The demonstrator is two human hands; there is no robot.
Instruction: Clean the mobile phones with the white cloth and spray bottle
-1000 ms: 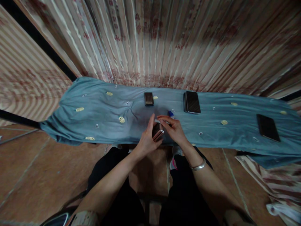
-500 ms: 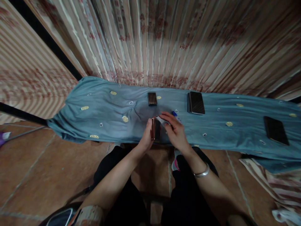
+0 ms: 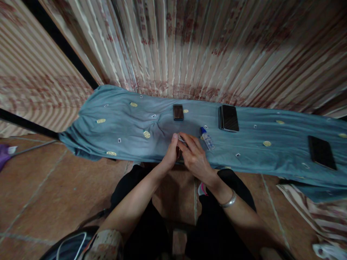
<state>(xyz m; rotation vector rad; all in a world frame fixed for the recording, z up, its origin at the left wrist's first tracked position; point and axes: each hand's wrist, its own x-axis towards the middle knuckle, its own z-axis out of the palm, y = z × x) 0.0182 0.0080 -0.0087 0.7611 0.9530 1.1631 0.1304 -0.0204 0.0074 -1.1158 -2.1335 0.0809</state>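
Observation:
A phone (image 3: 178, 153) with a copper-coloured edge is upright in my left hand (image 3: 170, 153), mostly covered by the fingers of both hands. My right hand (image 3: 194, 155) is closed over the phone's top edge, with a scrap of pale cloth or tissue (image 3: 181, 139) pinched under its fingers. Just right of the hands lies a small clear bottle (image 3: 208, 139) with a blue cap. Beyond my hands, a small dark square device (image 3: 178, 112) rests on the blue-green sheet (image 3: 127, 133).
A stack of dark phones or tablets (image 3: 230, 118) lies right of the bottle, and another dark tablet-like device (image 3: 322, 152) sits farther right. Striped curtains (image 3: 173, 54) hang behind the sheet. Black poles (image 3: 65, 47) stand at the left, above a tiled floor (image 3: 35, 187).
My right hand has moved left and closed over the phone, bringing the pale cloth against its top. The bottle, half hidden before, now shows fully. The view has shifted slightly.

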